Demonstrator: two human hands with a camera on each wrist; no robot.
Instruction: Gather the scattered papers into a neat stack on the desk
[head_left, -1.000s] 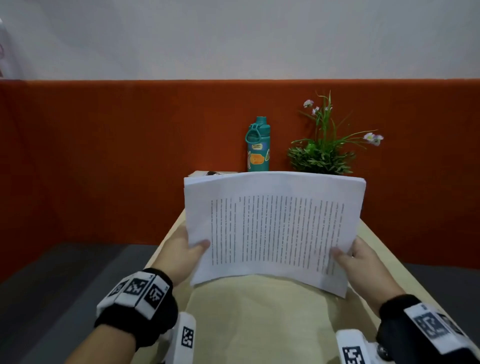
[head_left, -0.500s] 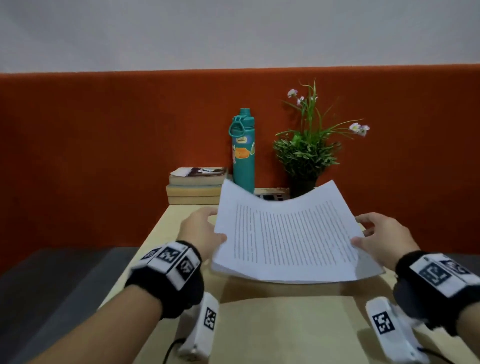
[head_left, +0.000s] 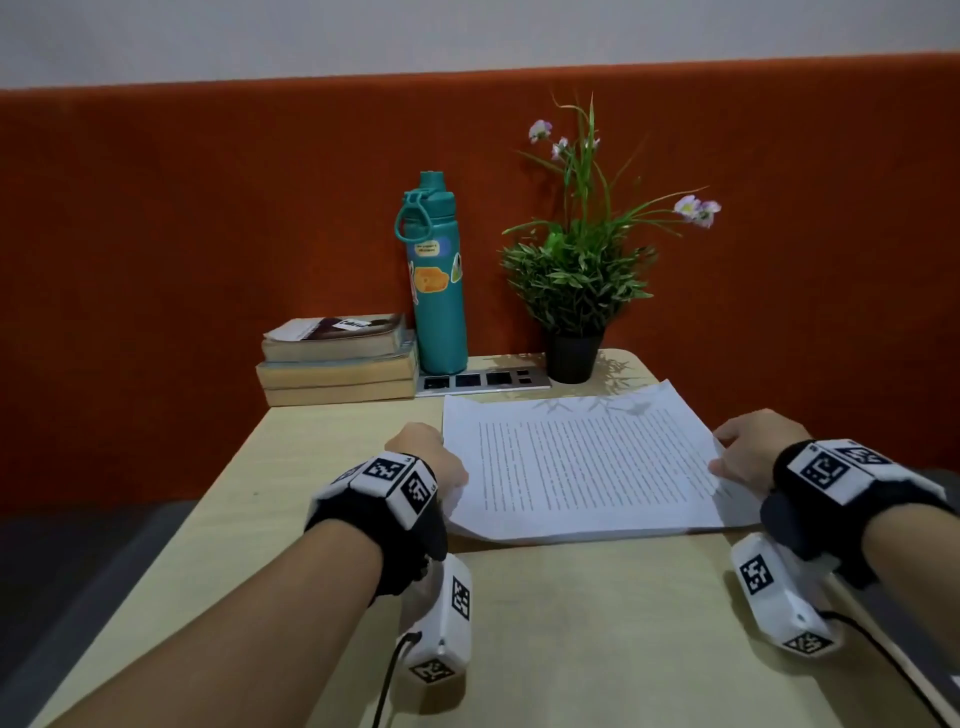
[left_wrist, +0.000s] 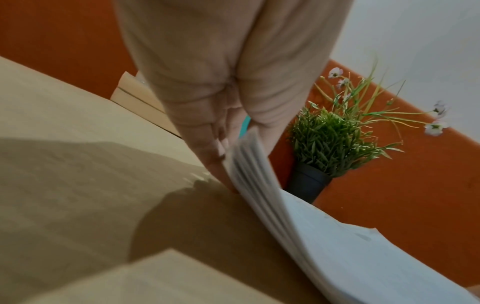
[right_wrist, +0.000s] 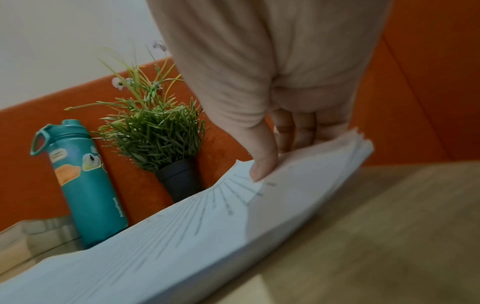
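Observation:
A stack of white printed papers (head_left: 587, 467) lies nearly flat on the far half of the light wooden desk (head_left: 571, 634), text side up. My left hand (head_left: 431, 457) grips its left edge, and in the left wrist view the fingers (left_wrist: 218, 156) sit under the slightly raised edge of the papers (left_wrist: 337, 246). My right hand (head_left: 748, 452) holds the right edge. The right wrist view shows the thumb (right_wrist: 262, 164) pressing on top of the papers (right_wrist: 182, 236) with the other fingers beneath. The sheets' edges look roughly even.
Along the desk's back stand two stacked books (head_left: 337, 358), a teal bottle (head_left: 435, 280), a power strip (head_left: 483, 381) and a potted plant (head_left: 576, 291), against an orange partition. The desk's right edge runs close by my right hand.
The stack was held upright in front of me. Both hands have tipped it flat and brought it down onto the desk, just short of the power strip.

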